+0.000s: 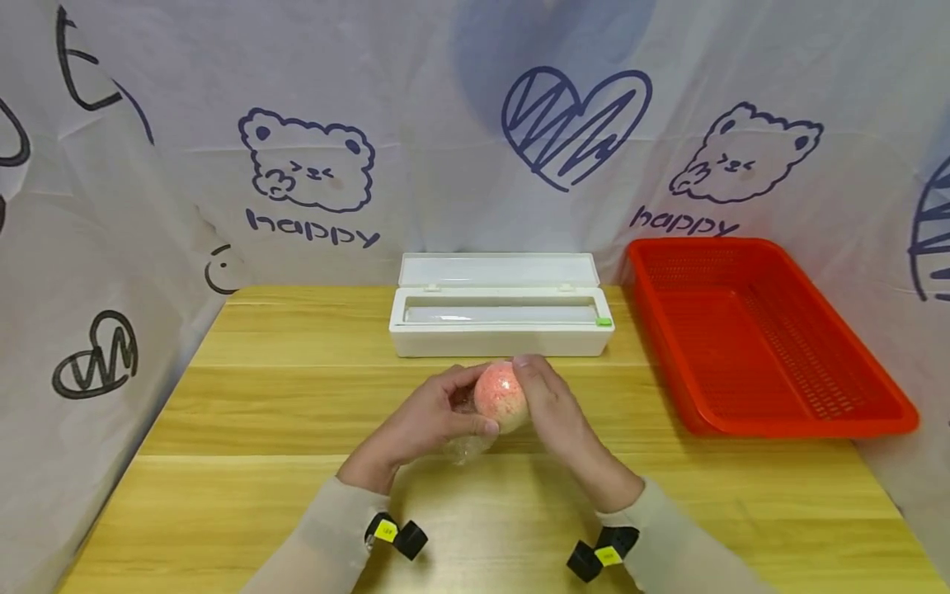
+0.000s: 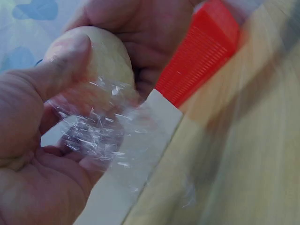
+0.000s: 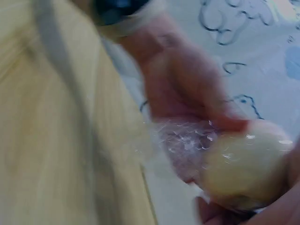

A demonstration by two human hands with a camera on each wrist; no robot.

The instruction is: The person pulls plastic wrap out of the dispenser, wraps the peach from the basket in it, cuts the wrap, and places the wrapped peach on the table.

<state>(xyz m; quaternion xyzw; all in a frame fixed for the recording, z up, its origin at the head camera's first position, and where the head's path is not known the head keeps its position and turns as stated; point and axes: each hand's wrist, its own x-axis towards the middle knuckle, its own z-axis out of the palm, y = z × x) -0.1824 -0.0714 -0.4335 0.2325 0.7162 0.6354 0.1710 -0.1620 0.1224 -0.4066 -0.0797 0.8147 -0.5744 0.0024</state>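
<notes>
A pink-and-cream speckled bath bomb [image 1: 500,396], wrapped in clear cling film [image 2: 96,136], is between both hands above the table. My left hand [image 1: 430,417] grips it from the left, thumb across its near side. Loose, crinkled film bunches out below the ball beside the left palm. My right hand [image 1: 557,412] holds the ball's right side, its fingertips at the upper edge. In the right wrist view the bath bomb [image 3: 243,166] is blurred, with right-hand fingers curving under it.
Behind the hands stands a white cling film dispenser [image 1: 500,342], lid raised, a roll inside and a green slider at its right end. A red perforated plastic basket [image 1: 686,388] sits at the right on the wooden table [image 1: 260,412]. A printed white cloth hangs behind.
</notes>
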